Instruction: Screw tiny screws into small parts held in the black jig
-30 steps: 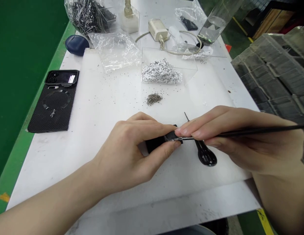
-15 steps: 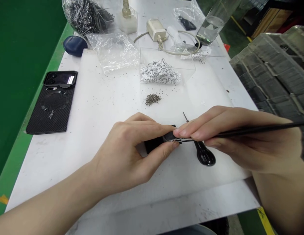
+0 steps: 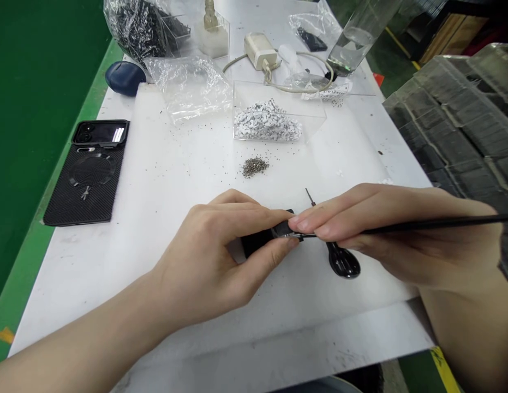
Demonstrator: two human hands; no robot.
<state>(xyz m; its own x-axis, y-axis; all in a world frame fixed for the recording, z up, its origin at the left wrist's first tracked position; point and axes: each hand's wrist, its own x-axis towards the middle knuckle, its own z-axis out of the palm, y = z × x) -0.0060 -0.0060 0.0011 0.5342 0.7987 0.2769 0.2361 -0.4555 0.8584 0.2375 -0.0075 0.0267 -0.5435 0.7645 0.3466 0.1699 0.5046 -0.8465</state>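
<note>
My left hand (image 3: 221,245) is closed on a small black part (image 3: 257,242), thumb and forefinger pinching its right end. Most of that part is hidden by my fingers, so its kind cannot be made out. My right hand (image 3: 401,234) grips slim black tweezers (image 3: 437,222). Their metal tips meet the black part between my left thumb and forefinger, and my right fingertips rest against its edge. Under my right hand lies a small screwdriver (image 3: 344,263) with a glossy black bulb handle, its thin shaft pointing away. Beyond my hands is a heap of tiny screws (image 3: 256,167).
A clear box (image 3: 268,123) holds small white-grey pieces behind the screws. A black phone-shaped case (image 3: 85,174) lies left. Farther back are a plastic bag (image 3: 192,87), a blue oval object (image 3: 125,78), a charger (image 3: 260,50) and a liquid-filled container (image 3: 354,46). Clear boxes (image 3: 462,120) stand right.
My right hand has shifted slightly down, and the rear of the tweezers sits lower with their arms looking closer together. My left hand and the black part stay in place.
</note>
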